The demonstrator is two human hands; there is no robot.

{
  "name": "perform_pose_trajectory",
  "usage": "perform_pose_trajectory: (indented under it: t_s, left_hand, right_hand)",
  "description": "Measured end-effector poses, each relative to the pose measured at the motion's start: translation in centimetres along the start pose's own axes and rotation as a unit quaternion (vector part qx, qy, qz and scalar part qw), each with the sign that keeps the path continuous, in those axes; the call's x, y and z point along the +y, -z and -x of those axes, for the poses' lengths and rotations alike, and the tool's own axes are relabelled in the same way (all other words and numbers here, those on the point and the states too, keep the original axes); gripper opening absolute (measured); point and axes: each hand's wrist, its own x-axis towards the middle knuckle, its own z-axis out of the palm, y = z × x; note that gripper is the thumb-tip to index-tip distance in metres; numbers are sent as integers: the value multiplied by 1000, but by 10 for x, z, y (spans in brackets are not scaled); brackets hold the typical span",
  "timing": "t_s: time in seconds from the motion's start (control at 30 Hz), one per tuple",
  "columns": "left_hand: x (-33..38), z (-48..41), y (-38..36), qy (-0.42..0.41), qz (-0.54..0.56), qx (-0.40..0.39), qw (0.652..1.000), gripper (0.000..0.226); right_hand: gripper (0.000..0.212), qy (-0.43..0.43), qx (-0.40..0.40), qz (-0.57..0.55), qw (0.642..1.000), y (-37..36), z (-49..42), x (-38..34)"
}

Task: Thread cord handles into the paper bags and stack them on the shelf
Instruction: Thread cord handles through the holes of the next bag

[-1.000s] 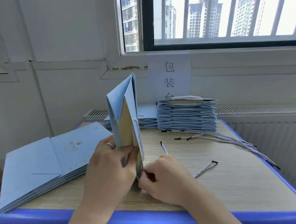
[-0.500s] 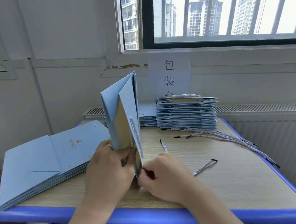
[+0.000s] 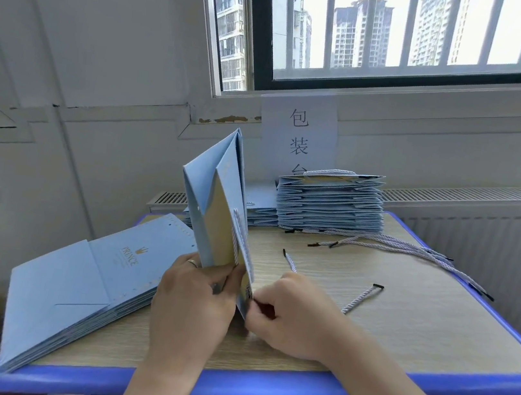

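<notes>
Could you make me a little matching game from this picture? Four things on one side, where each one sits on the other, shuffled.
Things
1. upright light-blue paper bag
2. flat pile of light-blue paper bags printed PRINCE
3. tall stack of folded light-blue bags
4. loose bundle of white twisted cords with black tips

Places
A. far side of the blue-rimmed wooden table, below the white paper sign
B. gripped by the left hand, right hand pinching its edge
C. trailing towards the table's right edge
D. lying at the table's left end

Pairs: 1-B, 2-D, 3-A, 4-C
</notes>
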Motion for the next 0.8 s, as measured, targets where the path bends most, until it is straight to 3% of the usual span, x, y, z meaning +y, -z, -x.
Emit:
perform_pose_trajectory:
  t_s: [0.27,0.4,0.57,0.7,0.8]
  left_hand:
    - [-6,-1,0,6,4,-16,1000,16]
    - [-10,4,0,-26,-9,-48,998,25]
    - [-17,-1,3,-99,-74,-30,992,25]
    - [-12,-10,15,-120,-91,-11,989,30]
    - [-4,-19,31,-143,-89,12,986,24]
  right_hand:
    - [44,6,12,4,1000,0,1,1]
    - [44,4,20,-10,1000,-3,1,2]
    - [46,14,16,-18,1000,0,2,2]
    - [64,7,6,-23,1000,3,4,2]
    - [69,-18,8,-103,994,19,9,-2]
